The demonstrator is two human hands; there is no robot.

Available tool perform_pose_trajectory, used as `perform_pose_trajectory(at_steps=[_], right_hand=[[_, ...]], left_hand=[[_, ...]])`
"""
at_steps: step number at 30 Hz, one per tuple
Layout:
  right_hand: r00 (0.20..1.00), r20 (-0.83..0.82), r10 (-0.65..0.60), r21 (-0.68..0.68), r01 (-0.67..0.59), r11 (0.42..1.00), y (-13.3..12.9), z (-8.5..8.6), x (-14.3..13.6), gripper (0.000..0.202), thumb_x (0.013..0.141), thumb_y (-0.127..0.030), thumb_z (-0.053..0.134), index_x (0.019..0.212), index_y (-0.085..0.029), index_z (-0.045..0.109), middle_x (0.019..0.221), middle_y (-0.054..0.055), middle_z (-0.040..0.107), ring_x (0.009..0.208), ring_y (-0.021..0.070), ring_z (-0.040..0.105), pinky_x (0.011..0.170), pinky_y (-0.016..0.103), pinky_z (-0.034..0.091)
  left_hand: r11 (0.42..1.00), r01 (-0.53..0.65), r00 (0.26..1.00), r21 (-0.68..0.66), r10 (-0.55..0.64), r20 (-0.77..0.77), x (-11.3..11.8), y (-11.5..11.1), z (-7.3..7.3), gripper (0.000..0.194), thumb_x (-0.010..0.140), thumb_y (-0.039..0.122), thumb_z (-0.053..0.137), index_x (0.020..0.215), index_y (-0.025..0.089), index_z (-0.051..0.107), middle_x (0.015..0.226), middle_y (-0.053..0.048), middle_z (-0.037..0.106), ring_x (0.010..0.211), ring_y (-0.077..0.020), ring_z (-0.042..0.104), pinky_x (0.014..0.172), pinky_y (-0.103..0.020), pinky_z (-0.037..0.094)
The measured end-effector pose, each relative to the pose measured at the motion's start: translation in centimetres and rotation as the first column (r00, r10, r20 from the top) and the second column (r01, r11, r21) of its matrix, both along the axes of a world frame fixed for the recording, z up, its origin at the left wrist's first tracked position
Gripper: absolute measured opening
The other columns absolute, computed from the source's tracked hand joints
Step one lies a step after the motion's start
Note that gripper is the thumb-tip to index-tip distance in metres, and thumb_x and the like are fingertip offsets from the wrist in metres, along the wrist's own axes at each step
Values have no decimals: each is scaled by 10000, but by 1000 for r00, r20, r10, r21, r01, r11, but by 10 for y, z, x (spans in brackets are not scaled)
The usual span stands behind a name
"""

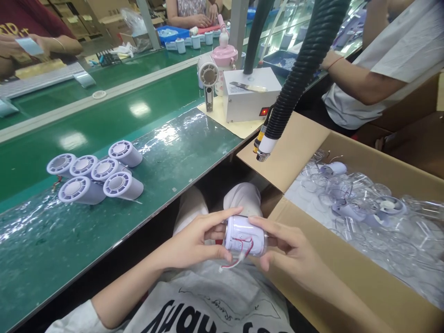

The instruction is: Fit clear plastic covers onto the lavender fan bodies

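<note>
A maroon shirt (38, 23) bears yellow lettering, partly hidden. Six cylinders (92, 190) sit back from the bench's (166, 175) slanting near edge. Beyond that edge, over the lap, the left hand (199, 238) and right hand (293, 245) pinch a wired housing (243, 231) by its two ends. The wearer's shirt (204, 282) carries bold black print, cropped. The white box's (243, 104) label is too small to read. A hose (305, 69) overhangs the carton's (347, 273) flap, near the bench corner.

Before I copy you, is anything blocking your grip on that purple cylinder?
Nothing visible: left grip and right grip hold the purple cylinder, wires hanging between them. Whether anything transparent covers it, I can't tell.
</note>
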State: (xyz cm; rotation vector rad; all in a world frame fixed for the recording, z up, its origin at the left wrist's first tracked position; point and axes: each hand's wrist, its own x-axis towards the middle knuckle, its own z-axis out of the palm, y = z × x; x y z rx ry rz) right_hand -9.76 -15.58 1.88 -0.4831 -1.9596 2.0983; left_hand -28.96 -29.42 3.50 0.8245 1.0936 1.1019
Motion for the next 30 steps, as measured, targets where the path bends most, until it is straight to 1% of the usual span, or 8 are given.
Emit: perform_pose_trajectory(at_steps=[3,6,9,13,18,22,25,30], right_hand=[[996,81,-20,-114,29,993,-4,-3,-4,574,719,-73,773,1202,-366,677,1081,-35,724,863,156,668,776,237,536],[998,67,-20,-271,37,962,-4,-11,-8,545,719,-202,811,1238,-278,663,1075,23,720,991,221,653,860,312,518],[1000,-1,-23,-300,21,954,0,-15,-6,553,739,-293,822,1259,-264,639,1102,50,702,1011,229,647,877,339,510],[999,1,-47,-168,46,985,-2,-10,2,519,779,-325,798,1268,-286,629,1237,67,654,1055,243,638,894,361,523],[995,64,-72,7,72,997,-12,-7,10,488,795,-317,772,1261,-246,645,1078,75,723,936,245,690,826,355,582],[986,4,-167,153,165,974,-21,-5,14,447,706,-269,822,1141,-224,727,972,68,753,735,208,709,654,280,617],[985,19,-173,104,170,980,-19,-6,14,450,690,-281,833,1126,-225,736,881,61,759,692,211,704,630,284,610],[993,76,-95,-230,110,967,-12,-9,9,511,720,-384,827,1201,-276,692,1020,67,739,906,258,695,793,356,588]], left_hand=[[999,-3,999,-36,5,43,2,-4,-13,701,810,205,723,1424,353,419,1142,-33,664,1016,-187,664,887,-294,523],[996,-52,992,-78,61,112,1,-5,-30,677,799,303,740,1402,349,437,1273,-45,611,1160,-219,599,974,-329,482],[995,-42,995,-94,51,91,-1,0,-36,677,793,346,741,1392,343,426,1309,-56,575,1196,-230,568,995,-347,464],[999,-40,996,-1,40,-74,8,9,-18,593,778,369,742,1305,298,481,1270,-51,549,1112,-216,582,949,-324,471],[993,-111,891,50,122,-437,22,16,-1,328,842,365,634,1120,201,575,958,-30,592,778,-148,549,690,-258,451],[987,-49,828,151,125,-547,18,7,-2,351,807,334,662,1132,213,606,1019,-44,618,867,-192,561,771,-302,445],[995,-32,871,97,75,-485,10,0,-2,459,804,357,683,1238,249,579,1139,-63,606,950,-218,579,824,-328,467],[999,30,994,26,-27,-103,1,-6,-2,688,817,350,701,1437,350,403,1339,-79,522,1079,-219,592,906,-348,494]])
